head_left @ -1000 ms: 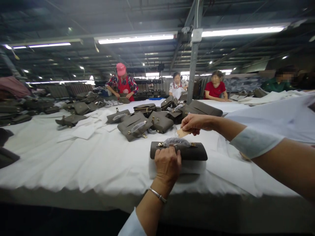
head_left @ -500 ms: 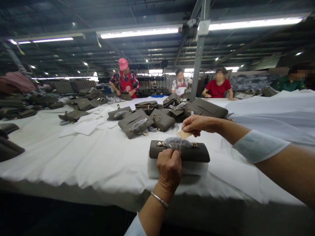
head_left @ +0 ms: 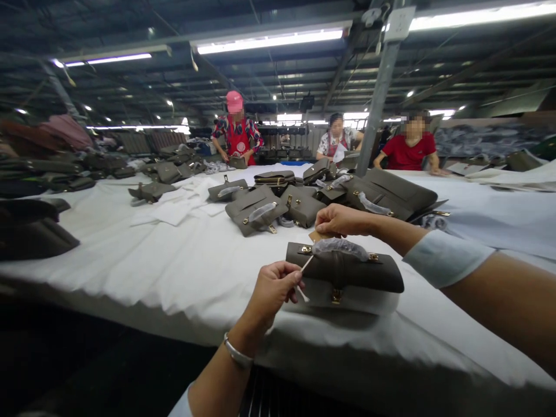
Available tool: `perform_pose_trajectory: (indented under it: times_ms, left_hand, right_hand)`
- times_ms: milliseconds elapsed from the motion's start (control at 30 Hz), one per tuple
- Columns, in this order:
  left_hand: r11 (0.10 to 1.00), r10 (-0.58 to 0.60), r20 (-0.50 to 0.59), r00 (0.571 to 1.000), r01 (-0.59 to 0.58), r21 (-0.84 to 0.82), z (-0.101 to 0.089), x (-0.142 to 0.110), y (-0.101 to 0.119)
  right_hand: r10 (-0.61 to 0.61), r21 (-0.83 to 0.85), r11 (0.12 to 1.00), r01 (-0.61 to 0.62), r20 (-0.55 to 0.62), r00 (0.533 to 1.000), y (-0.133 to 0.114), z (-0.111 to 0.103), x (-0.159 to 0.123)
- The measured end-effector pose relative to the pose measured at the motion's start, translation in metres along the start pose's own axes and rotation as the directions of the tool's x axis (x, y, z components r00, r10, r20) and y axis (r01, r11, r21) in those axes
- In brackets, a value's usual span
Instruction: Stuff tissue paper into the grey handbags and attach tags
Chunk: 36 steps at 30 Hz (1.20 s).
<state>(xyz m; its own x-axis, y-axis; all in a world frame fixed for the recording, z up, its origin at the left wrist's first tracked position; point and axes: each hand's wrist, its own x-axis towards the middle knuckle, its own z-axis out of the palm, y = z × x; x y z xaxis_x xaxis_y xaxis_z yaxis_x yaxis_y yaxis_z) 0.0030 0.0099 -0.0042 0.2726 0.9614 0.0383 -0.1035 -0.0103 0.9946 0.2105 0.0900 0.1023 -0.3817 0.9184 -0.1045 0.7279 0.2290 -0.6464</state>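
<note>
A dark grey-brown handbag [head_left: 373,275] stands in front of me with its flap towards me. Clear plastic wraps its handle [head_left: 343,248], and gold fittings sit at both handle ends. My left hand [head_left: 271,289] is closed in a pinch on a thin white cord [head_left: 307,264], left of the bag. The cord slants up towards the left handle fitting; where it ends is hidden. Behind the handle, my right hand [head_left: 339,220] is closed on a small tan card [head_left: 318,236], mostly covered by the fingers and the handle. A gold clasp [head_left: 336,296] hangs below the flap.
Several similar handbags [head_left: 256,209] lie heaped just beyond, on a white-covered table [head_left: 182,266]. More bags [head_left: 65,231] are at the left, and white sheets [head_left: 174,207] lie mid-table. Several co-workers stand across the table, near a metal post [head_left: 380,98].
My left hand has come away from the bag's front to the left, drawing out the white cord and uncovering the clasp. The right hand keeps the card, now lower behind the handle. The view has shifted.
</note>
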Motion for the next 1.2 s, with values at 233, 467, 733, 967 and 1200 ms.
perform_pose_trajectory:
  times_ms: [233,467,733,967,1200]
  left_hand:
    - [0.995,0.013,0.009,1.000,-0.014,0.104,-0.025,0.014,0.012]
    - [1.000,-0.021,0.044,0.999,0.020,0.010,-0.033,0.013,0.011]
    - [0.937,0.123,0.107,0.987,-0.080,-0.340,-0.017,0.025,0.021]
    - [0.922,-0.127,0.275,0.953,0.216,-0.322,-0.014,0.025,0.021]
    - [0.971,-0.237,0.226,0.945,0.241,0.011,-0.037,0.020,0.025]
  right_hand:
    - [-0.050,0.086,0.995,0.053,-0.045,0.998,-0.005,0.008,0.027]
    - [-0.040,0.094,0.995,0.042,-0.022,0.999,-0.005,0.020,0.040]
    - [0.008,0.203,0.979,-0.015,0.036,0.999,-0.002,0.022,0.024]
    - [0.082,0.215,0.975,-0.052,-0.131,0.988,0.018,0.013,0.008]
    - [-0.075,0.384,0.910,0.158,-0.222,0.972,0.020,0.020,0.002]
